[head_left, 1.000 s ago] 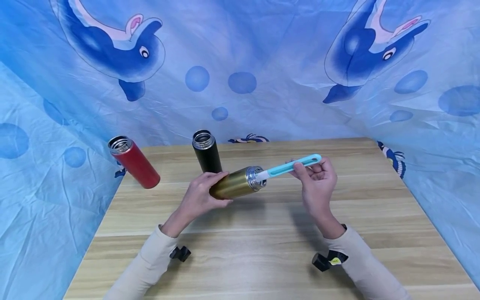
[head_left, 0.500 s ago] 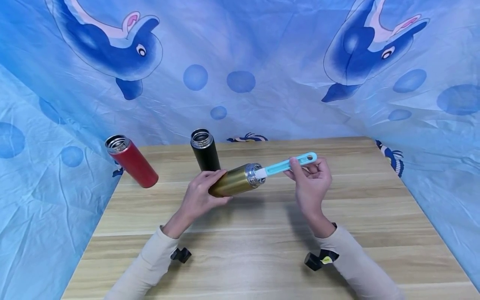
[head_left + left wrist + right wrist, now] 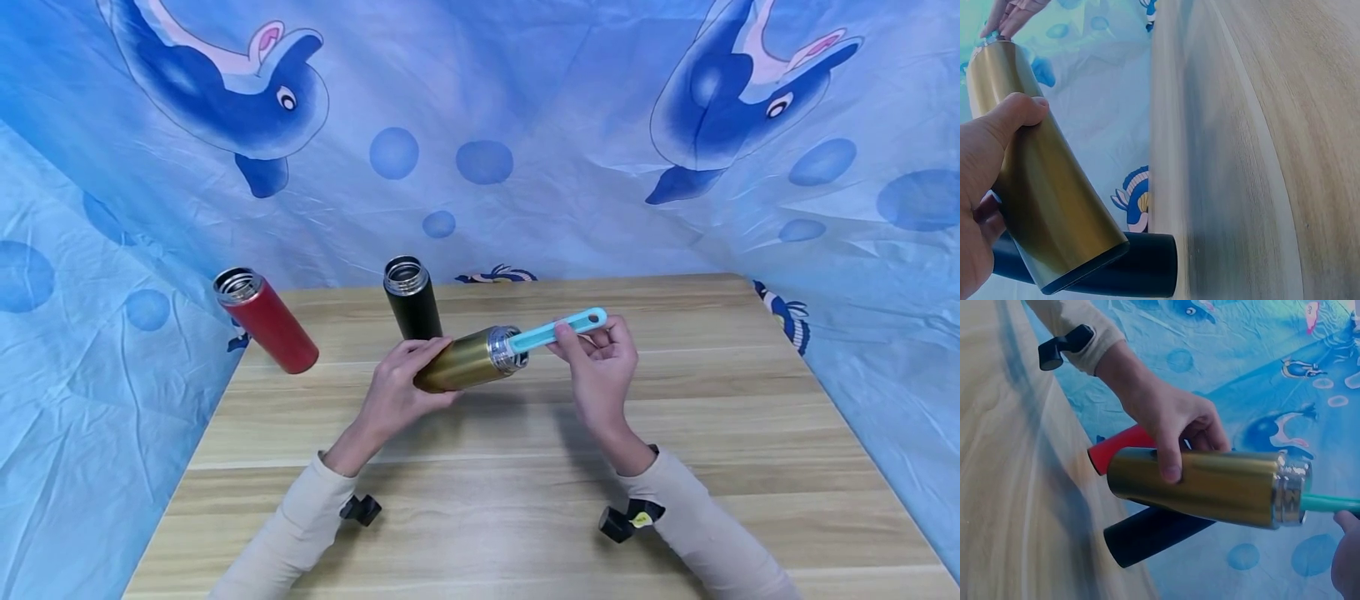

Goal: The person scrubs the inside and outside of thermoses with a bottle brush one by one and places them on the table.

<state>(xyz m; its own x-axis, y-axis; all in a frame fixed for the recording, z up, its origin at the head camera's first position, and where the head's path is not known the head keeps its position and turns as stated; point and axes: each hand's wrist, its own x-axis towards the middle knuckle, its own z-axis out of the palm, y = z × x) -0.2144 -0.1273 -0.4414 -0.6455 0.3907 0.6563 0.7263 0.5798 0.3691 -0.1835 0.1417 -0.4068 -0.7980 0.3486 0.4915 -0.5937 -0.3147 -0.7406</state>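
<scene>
At centre frame, the left hand (image 3: 396,387) curls round the tilted gold flask (image 3: 467,362); just right, the right hand (image 3: 602,371) pinches a turquoise handle (image 3: 536,336) entering its steel neck (image 3: 500,350). Probably scrubbing inside; another stroke calls for aligned handle and neck.

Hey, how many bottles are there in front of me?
3. A red bottle stands toward the table's far left, a black bottle stands to its right, partly hidden, and your left hand holds a gold bottle.
</scene>
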